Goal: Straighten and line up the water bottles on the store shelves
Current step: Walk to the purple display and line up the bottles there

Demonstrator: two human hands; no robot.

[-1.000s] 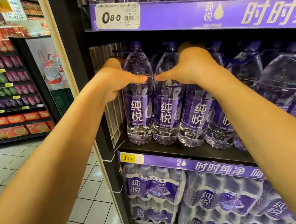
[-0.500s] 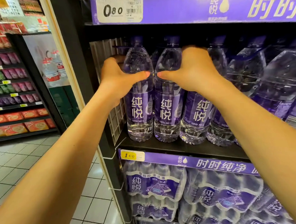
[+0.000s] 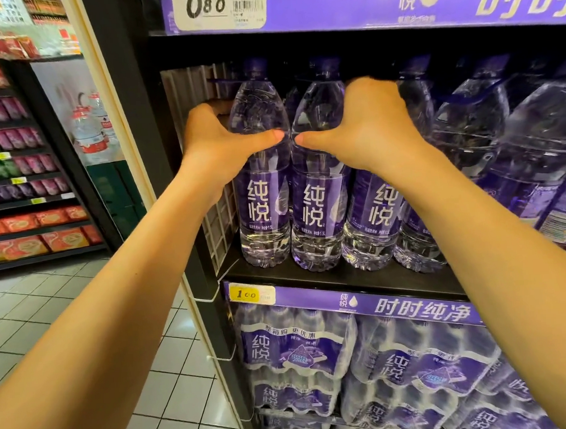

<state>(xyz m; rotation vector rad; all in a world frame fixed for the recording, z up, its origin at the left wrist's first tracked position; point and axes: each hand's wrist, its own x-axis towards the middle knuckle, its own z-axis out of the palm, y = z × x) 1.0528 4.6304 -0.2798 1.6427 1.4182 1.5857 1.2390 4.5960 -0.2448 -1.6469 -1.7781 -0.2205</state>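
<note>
Clear water bottles with purple labels and purple caps stand in a row on the black shelf [image 3: 344,278]. My left hand [image 3: 219,145] wraps the leftmost bottle [image 3: 263,212] at its shoulder, thumb across the front. My right hand [image 3: 365,128] grips the second bottle [image 3: 317,212] the same way, its fingers reaching behind. Both bottles stand upright, side by side and touching, labels facing me. A third bottle [image 3: 373,219] and a fourth stand to the right, partly behind my right forearm.
Larger jugs [image 3: 534,155] crowd the shelf's right side. A white grid panel [image 3: 216,217] closes the shelf's left end. Shrink-wrapped bottle packs [image 3: 299,354] fill the shelf below. Another aisle's shelving [image 3: 28,195] and tiled floor [image 3: 171,367] lie to the left.
Both hands keep their hold on the two left bottles. The two bottles have shifted a little on the shelf and the view has come closer.
</note>
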